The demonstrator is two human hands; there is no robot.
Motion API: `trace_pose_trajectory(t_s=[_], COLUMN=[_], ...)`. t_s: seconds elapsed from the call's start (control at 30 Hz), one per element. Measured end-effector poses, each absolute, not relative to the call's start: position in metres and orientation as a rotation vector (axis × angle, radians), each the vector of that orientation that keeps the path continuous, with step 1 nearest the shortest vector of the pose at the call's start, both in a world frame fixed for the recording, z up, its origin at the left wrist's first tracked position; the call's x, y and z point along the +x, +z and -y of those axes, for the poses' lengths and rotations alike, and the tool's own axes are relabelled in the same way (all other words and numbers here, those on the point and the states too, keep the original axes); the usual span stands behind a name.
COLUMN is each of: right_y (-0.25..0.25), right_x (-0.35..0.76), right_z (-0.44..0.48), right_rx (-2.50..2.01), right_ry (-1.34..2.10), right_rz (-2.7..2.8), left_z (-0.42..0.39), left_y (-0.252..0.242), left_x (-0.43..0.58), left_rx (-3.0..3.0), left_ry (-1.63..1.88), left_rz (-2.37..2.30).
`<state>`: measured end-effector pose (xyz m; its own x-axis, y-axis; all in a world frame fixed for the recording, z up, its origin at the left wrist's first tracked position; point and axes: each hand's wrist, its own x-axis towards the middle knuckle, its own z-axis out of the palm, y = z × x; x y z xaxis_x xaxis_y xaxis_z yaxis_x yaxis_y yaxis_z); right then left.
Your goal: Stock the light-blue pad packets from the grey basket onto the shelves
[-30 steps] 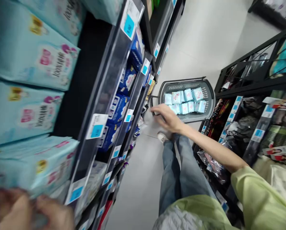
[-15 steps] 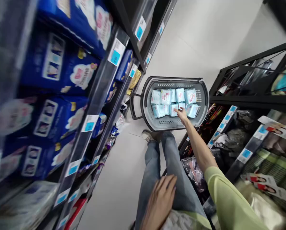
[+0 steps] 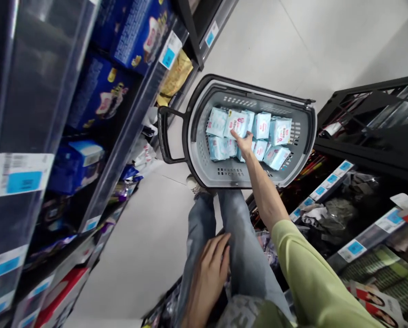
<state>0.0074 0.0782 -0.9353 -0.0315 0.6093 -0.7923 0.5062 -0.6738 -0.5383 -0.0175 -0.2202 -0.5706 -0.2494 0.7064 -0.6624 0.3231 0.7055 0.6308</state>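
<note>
My right hand [image 3: 244,142] reaches down into a grey shopping basket [image 3: 204,166]. Its fingers are apart, and one fingertip touches the lower edge of a pale blue-and-white packet [image 3: 237,122] with pink print. Similar packets lie around it in two rough rows, among them a packet [image 3: 281,130] at the right end and a packet [image 3: 218,148] at the lower left. Some packets are partly hidden under my hand. My left hand [image 3: 211,266] rests over my thigh, back upward, fingers stretched out, holding nothing visible.
Shelving with blue packages [image 3: 101,91] and price labels [image 3: 22,175] stands to the left. A black rack with bagged clothing [image 3: 337,214] runs along the right. The basket's handle [image 3: 163,134] sticks out to the left. Pale floor [image 3: 129,246] shows between the shelves.
My right hand has moved left and up across the packets, from the lower row to the pink-printed packet. The view has shifted, and the basket appears larger and tilted.
</note>
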Motion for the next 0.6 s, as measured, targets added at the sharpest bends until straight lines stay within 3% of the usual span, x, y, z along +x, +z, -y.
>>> trace_pose_trajectory(t_s=[0.13, 0.27, 0.43, 0.6], right_y=[-0.885, -0.801, -0.687, -0.603], right_x=[0.014, 0.024, 0.044, 0.058], right_z=[-0.076, -0.053, 0.015, 0.104], right_rx=[-2.109, -1.883, -1.718, -1.619], right_ry=[2.113, 2.333, 2.476, 2.591], right_rz=[0.973, 0.715, 0.515, 0.603], left_z=[0.214, 0.205, 0.198, 0.199], left_y=[-0.559, -0.535, -0.526, -0.536], left_x=[-0.022, -0.030, -0.045, -0.065], left_rx=[0.804, 0.749, 0.321, -0.071], left_ry=[0.439, 0.478, 0.668, 0.975], left_rz=[-1.868, -1.976, -2.066, -1.799])
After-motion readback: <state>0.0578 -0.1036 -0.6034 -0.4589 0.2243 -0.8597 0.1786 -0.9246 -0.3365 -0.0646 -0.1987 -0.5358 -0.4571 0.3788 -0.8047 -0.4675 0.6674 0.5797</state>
